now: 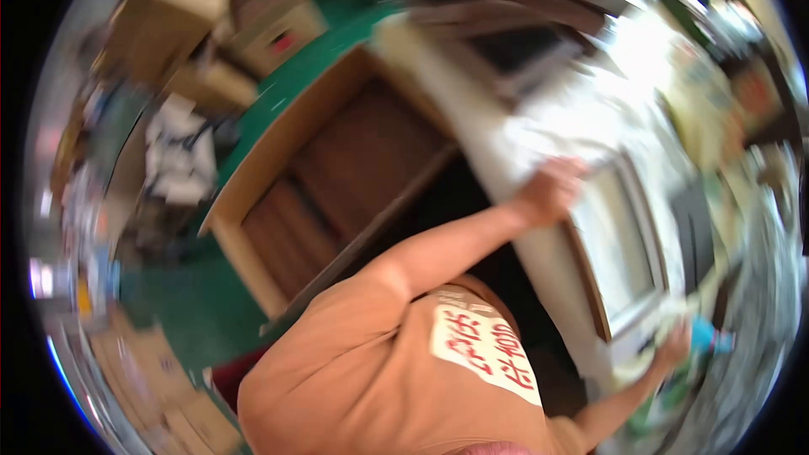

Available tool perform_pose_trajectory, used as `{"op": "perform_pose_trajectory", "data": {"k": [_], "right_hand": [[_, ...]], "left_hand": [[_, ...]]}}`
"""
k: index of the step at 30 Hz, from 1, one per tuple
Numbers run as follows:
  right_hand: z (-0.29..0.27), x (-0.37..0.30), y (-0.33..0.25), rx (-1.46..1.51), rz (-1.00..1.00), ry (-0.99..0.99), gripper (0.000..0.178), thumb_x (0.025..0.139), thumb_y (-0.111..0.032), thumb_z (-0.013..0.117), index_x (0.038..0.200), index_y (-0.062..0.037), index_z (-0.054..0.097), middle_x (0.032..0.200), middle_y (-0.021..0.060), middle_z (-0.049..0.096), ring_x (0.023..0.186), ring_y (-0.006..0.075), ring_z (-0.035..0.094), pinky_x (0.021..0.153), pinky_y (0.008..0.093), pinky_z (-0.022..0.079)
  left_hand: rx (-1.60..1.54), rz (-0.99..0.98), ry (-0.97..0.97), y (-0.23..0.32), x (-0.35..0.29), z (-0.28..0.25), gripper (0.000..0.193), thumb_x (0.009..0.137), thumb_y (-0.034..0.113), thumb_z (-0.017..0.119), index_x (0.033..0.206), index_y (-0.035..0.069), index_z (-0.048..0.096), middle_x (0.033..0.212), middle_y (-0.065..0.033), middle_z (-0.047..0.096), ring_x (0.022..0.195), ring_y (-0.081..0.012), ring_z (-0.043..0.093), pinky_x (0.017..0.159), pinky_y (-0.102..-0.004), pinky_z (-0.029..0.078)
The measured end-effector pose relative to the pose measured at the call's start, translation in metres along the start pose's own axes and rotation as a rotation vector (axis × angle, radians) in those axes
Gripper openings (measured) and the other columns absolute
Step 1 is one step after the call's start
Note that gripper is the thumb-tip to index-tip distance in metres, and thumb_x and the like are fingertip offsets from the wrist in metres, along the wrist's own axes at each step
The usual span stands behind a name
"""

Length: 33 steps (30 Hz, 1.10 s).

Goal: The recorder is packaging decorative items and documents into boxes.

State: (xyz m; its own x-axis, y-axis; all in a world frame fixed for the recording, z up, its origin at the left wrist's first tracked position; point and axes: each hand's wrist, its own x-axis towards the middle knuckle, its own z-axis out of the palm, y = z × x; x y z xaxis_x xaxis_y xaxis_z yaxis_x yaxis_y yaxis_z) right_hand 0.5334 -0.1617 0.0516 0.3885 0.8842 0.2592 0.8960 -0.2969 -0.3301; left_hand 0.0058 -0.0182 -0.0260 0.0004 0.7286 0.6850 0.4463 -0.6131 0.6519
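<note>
On the cream tabletop at right, a brown-edged rectangular frame lies lengthwise near to far, its far end leaning left; at its near end the right hand reaches forward beside a small blue object, its opening and grip too blurred to tell; the left hand, arm stretched rightward, curls its fingers at the frame's far-left corner, any hold unclear; farther off, stacked cardboard boxes blur.

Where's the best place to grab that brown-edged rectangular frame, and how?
Probably by its two short ends, left hand from the left, right hand from the right: the brown-edged rectangular frame is longer than wide and lies flat between them.
</note>
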Motion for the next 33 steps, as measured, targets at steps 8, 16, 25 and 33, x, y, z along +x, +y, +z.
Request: {"op": "perform_pose_trajectory", "data": {"k": [8, 16, 25, 33], "right_hand": [[0.008, 0.087, -0.183, 0.063, -0.051, 0.033, 0.035, 0.104, -0.033, 0.055, 0.088, -0.0018, 0.063, 0.073, 0.0105, 0.067, 0.065, 0.03, 0.059, 0.066, 0.041, 0.048], [0.092, 0.233, -0.205, 0.145, -0.073, -0.059, 0.034, 0.099, -0.032, 0.057, 0.12, -0.009, 0.07, 0.108, 0.0083, 0.078, 0.099, 0.0345, 0.071, 0.086, 0.0417, 0.054], [0.278, 0.4, -0.192, -0.052, -0.189, -0.055, 0.057, 0.086, -0.047, 0.074, 0.116, 0.0017, 0.067, 0.121, 0.0257, 0.067, 0.108, 0.0425, 0.064, 0.092, 0.049, 0.053], [0.376, 0.497, -0.092, -0.365, -0.771, 0.467, 0.04, 0.105, -0.026, 0.05, 0.138, -0.0064, 0.061, 0.102, 0.0128, 0.07, 0.082, 0.0303, 0.067, 0.065, 0.0426, 0.055]], "left_hand": [[0.091, -0.203, -0.14, 0.025, 0.01, -0.015, 0.037, 0.092, 0.002, 0.057, 0.129, 0.001, 0.065, 0.13, -0.0149, 0.071, 0.118, -0.0346, 0.066, 0.103, -0.0413, 0.051], [0.139, -0.169, -0.161, 0.027, 0.016, -0.008, 0.038, 0.092, 0.001, 0.056, 0.129, -0.001, 0.064, 0.133, -0.0164, 0.069, 0.114, -0.0353, 0.067, 0.101, -0.0404, 0.051], [0.191, -0.204, -0.118, 0.026, 0.007, -0.013, 0.043, 0.089, 0.003, 0.06, 0.131, -0.003, 0.064, 0.128, -0.0183, 0.071, 0.11, -0.0372, 0.068, 0.101, -0.0425, 0.052], [0.176, -0.252, -0.04, 0.023, 0.002, -0.007, 0.039, 0.091, 0.005, 0.061, 0.13, 0.002, 0.063, 0.129, -0.0135, 0.07, 0.106, -0.0327, 0.067, 0.102, -0.0416, 0.05]]}}
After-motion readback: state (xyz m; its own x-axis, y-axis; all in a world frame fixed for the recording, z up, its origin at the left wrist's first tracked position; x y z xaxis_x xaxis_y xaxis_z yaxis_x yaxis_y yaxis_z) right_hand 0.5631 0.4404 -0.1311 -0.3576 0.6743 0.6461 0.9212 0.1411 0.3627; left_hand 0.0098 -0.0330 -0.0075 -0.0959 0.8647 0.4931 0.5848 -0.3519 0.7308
